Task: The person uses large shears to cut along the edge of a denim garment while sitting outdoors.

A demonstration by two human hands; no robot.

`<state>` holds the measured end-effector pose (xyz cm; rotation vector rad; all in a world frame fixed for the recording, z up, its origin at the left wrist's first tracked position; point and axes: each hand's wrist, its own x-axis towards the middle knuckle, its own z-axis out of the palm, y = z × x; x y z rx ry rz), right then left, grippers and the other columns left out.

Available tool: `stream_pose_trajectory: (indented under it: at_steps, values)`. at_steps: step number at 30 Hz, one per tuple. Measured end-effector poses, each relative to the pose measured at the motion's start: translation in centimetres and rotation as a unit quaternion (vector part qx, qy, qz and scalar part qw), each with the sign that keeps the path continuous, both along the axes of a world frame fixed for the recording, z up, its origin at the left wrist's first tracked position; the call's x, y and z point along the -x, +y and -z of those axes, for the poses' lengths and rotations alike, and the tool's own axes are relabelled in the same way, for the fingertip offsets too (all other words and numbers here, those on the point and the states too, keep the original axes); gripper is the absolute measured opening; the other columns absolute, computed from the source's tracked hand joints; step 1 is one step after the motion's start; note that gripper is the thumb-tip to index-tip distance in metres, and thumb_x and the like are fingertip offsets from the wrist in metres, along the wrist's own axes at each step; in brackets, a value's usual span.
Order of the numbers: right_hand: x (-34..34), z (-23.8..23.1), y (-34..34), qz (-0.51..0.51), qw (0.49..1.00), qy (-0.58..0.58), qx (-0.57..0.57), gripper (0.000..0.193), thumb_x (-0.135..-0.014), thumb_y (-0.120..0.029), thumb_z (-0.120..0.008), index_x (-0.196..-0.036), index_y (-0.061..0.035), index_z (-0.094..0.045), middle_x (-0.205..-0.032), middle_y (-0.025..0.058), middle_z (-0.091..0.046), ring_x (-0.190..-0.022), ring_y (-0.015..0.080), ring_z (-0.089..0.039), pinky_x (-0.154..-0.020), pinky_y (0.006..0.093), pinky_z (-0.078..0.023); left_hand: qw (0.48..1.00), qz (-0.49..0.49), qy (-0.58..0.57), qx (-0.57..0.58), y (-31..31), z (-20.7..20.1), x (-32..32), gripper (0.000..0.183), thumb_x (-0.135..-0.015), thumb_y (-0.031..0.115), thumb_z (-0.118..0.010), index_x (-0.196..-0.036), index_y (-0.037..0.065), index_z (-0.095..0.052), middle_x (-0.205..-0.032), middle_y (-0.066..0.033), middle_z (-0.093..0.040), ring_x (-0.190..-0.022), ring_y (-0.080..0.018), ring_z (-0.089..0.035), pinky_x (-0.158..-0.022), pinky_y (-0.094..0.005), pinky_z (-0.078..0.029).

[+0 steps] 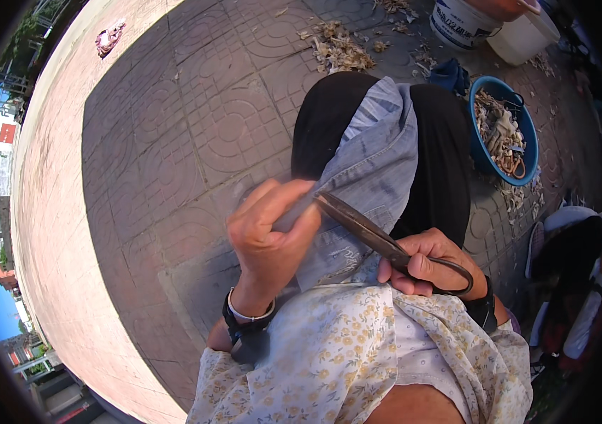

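Note:
My right hand [432, 263] is closed around the looped handle of a pair of dark metal scissors [361, 227]. The blades lie together and point up and to the left over my lap. Close to their tip is my left hand [269, 226], its fingers curled and the thumb drawn toward the forefinger. Slightly blurred, it may pinch something small or the blade tip; I cannot make out which. Under the scissors, a faded blue denim cloth [379, 159] drapes across my lap over black trousers [439, 155].
To the right stands a blue basin [475, 145] of dry, pale plant scraps. More husks [340, 48] lie on the paving. White buckets [456, 27] are at the far right. Another person [573, 254] sits at the right edge. Sunlit paving [54, 233] runs along the left.

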<state>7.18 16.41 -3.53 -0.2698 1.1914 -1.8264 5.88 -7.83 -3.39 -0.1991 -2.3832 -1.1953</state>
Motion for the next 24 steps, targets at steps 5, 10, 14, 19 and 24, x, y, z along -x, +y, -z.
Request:
stream_pose_trajectory:
  at_steps: [5, 10, 14, 19, 24]
  values:
    - [0.02, 0.03, 0.02, 0.0, 1.0, -0.008, 0.009, 0.043, -0.098, -0.037, -0.049, -0.096, 0.0044, -0.061, -0.065, 0.0006, -0.054, -0.047, 0.0012, -0.04, -0.043, 0.0172, -0.031, 1.0, -0.004, 0.021, 0.023, -0.06, 0.13, -0.01, 0.021, -0.066, -0.004, -0.072, -0.086, 0.001, -0.068, -0.066, -0.0029, -0.056, -0.056, -0.008, -0.048, -0.05, -0.0226, -0.037]
    - [0.1, -0.02, 0.0, 0.001, 1.0, -0.022, 0.021, 0.045, -0.098, -0.038, -0.049, -0.097, 0.0046, -0.061, -0.065, 0.0007, -0.054, -0.048, 0.0011, -0.04, -0.043, 0.0168, -0.03, 0.998, -0.008, 0.035, 0.05, -0.24, 0.06, 0.17, 0.021, -0.065, -0.003, -0.073, -0.086, 0.002, -0.068, -0.066, -0.0032, -0.055, -0.055, -0.0089, -0.048, -0.05, -0.0229, -0.037]
    - [0.11, 0.08, 0.02, 0.002, 0.999, -0.03, 0.024, 0.046, -0.098, -0.039, -0.049, -0.098, 0.0048, -0.061, -0.065, 0.0007, -0.054, -0.048, 0.0011, -0.039, -0.043, 0.0168, -0.03, 0.999, 0.004, 0.022, 0.024, -0.34, 0.05, 0.3, 0.021, -0.066, -0.003, -0.072, -0.086, 0.001, -0.068, -0.066, -0.0026, -0.055, -0.055, -0.008, -0.047, -0.049, -0.0222, -0.036]
    - [0.17, 0.06, 0.0, -0.003, 0.999, -0.031, 0.017, 0.046, -0.097, -0.04, -0.049, -0.098, 0.0049, -0.061, -0.066, 0.0005, -0.054, -0.048, 0.0011, -0.039, -0.043, 0.0167, -0.03, 1.0, 0.008, 0.004, -0.004, -0.35, -0.04, 0.33, 0.021, -0.066, -0.004, -0.071, -0.086, 0.0, -0.068, -0.067, -0.0018, -0.056, -0.056, -0.0065, -0.046, -0.05, -0.0215, -0.036]
    - [0.18, -0.02, -0.01, 0.0, 0.999, -0.032, 0.018, 0.046, -0.097, -0.039, -0.049, -0.098, 0.0049, -0.061, -0.066, 0.0004, -0.054, -0.048, 0.0011, -0.039, -0.043, 0.0167, -0.031, 1.0, 0.006, 0.002, 0.002, -0.33, -0.12, 0.27, 0.02, -0.066, -0.004, -0.07, -0.085, 0.0, -0.068, -0.067, -0.002, -0.057, -0.056, -0.0065, -0.047, -0.05, -0.0214, -0.036]
